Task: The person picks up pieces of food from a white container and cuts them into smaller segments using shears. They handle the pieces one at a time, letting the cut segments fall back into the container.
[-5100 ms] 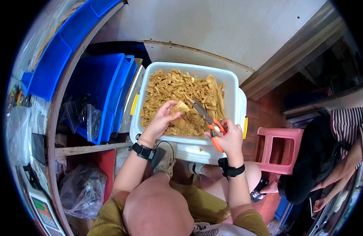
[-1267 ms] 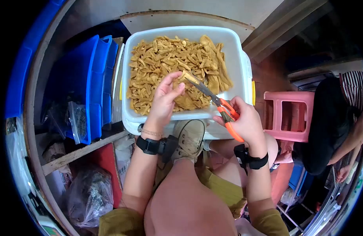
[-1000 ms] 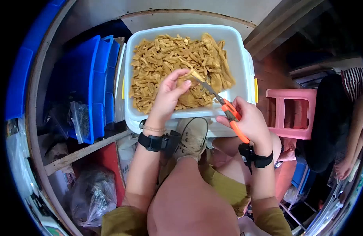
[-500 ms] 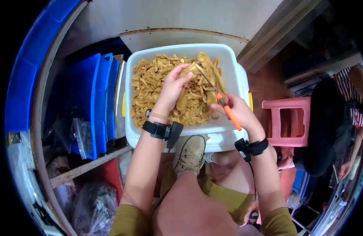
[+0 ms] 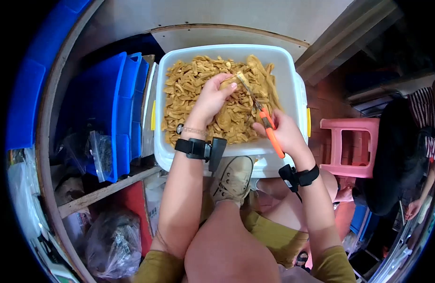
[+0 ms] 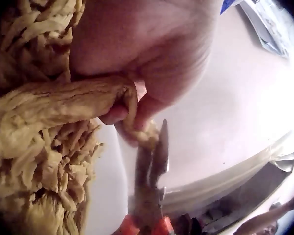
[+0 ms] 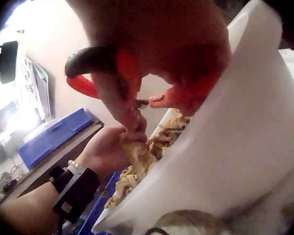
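Scissors [image 5: 256, 103] slanting, tips up-left, right hand [image 5: 289, 134] gripping, left hand [image 5: 211, 97] pinching yellow piece [image 6: 54, 104]

My head feed shows even light on the white plastic tub [image 5: 288, 92] beneath the grip, the feed's 4 corners curving into black. My 2 wrist feeds look softer: glare washes the pale flat panel [image 6: 225, 107] beyond the bare left hand [image 6: 147, 44]; the bare right hand [image 7: 159, 39] sits in reddish shadow.
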Action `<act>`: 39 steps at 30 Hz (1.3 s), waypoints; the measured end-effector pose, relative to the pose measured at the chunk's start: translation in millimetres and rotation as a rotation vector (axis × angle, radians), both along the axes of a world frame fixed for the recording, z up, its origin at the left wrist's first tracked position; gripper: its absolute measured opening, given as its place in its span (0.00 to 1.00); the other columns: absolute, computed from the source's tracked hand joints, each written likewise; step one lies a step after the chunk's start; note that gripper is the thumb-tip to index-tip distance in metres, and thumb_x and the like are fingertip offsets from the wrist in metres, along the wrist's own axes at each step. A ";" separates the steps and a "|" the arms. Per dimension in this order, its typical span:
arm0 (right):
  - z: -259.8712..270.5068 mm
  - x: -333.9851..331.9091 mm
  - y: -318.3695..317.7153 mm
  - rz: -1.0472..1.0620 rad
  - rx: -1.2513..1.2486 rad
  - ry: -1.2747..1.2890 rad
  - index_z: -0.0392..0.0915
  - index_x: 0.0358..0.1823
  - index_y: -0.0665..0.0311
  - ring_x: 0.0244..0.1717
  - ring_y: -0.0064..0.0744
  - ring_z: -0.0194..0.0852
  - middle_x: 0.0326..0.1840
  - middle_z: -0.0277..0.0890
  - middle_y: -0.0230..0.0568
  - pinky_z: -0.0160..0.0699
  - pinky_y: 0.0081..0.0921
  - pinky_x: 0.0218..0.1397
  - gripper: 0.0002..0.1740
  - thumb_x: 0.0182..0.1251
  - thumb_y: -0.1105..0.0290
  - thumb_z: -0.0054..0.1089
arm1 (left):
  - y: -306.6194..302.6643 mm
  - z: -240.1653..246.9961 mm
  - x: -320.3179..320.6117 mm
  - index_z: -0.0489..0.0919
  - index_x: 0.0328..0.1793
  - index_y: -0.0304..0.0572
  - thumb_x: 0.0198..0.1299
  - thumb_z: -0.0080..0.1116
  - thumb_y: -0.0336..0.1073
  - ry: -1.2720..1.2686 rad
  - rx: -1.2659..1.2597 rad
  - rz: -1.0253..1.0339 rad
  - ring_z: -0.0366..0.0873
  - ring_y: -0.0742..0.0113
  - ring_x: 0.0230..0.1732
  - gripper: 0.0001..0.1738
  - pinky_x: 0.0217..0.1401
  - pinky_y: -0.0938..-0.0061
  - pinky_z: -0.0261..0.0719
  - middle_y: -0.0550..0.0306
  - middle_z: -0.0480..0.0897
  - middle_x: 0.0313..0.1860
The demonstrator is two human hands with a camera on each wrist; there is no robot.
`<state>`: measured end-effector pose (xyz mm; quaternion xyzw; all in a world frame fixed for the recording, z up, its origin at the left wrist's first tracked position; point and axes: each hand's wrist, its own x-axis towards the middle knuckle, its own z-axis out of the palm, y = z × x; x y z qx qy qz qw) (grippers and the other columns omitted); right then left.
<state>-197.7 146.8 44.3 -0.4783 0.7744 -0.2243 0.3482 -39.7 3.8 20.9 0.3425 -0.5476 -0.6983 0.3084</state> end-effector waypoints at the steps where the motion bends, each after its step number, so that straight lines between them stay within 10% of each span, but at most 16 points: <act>1: -3.1 3.3 2.0 -0.023 -0.048 0.007 0.66 0.23 0.64 0.23 0.31 0.64 0.19 0.66 0.39 0.68 0.29 0.29 0.29 0.48 0.48 0.73 | 1.4 -0.5 2.2 0.72 0.56 0.34 0.64 0.56 0.33 0.019 0.003 -0.004 0.70 0.80 0.35 0.16 0.40 0.83 0.69 0.64 0.79 0.40; 25: 11.1 -9.7 7.7 -0.011 -0.055 -0.004 0.62 0.18 0.61 0.21 0.22 0.56 0.15 0.60 0.30 0.63 0.24 0.25 0.30 0.46 0.51 0.77 | 8.3 -0.8 15.7 0.72 0.51 0.36 0.61 0.59 0.28 0.044 0.017 -0.003 0.73 0.76 0.48 0.14 0.54 0.81 0.71 0.61 0.78 0.45; 28: 19.5 -9.7 5.8 0.021 -0.003 0.139 0.66 0.21 0.64 0.22 0.27 0.62 0.17 0.65 0.36 0.66 0.27 0.28 0.31 0.44 0.46 0.76 | 9.9 -2.2 19.2 0.72 0.51 0.36 0.60 0.60 0.27 0.088 0.019 0.018 0.74 0.77 0.47 0.14 0.53 0.80 0.72 0.63 0.79 0.43; 30: 16.7 -11.5 10.0 0.053 0.034 0.158 0.69 0.27 0.67 0.30 0.52 0.76 0.23 0.74 0.51 0.73 0.38 0.36 0.39 0.42 0.34 0.68 | 10.4 -8.2 20.4 0.73 0.51 0.36 0.58 0.62 0.26 0.051 0.054 -0.135 0.73 0.76 0.49 0.16 0.54 0.79 0.73 0.62 0.78 0.45; 34: 22.1 -6.8 8.6 0.033 0.082 0.126 0.72 0.32 0.67 0.27 0.39 0.73 0.24 0.73 0.46 0.71 0.33 0.34 0.35 0.43 0.39 0.72 | 13.2 -16.7 19.1 0.73 0.51 0.34 0.55 0.63 0.23 0.027 -0.107 -0.120 0.71 0.74 0.54 0.17 0.59 0.78 0.70 0.60 0.76 0.50; 39: 31.5 -8.7 12.8 0.071 0.103 0.110 0.70 0.24 0.67 0.32 0.52 0.76 0.26 0.75 0.52 0.73 0.37 0.38 0.39 0.41 0.33 0.68 | 14.7 -16.8 21.7 0.75 0.47 0.37 0.56 0.63 0.25 0.013 -0.147 -0.097 0.74 0.76 0.46 0.13 0.50 0.79 0.74 0.65 0.78 0.43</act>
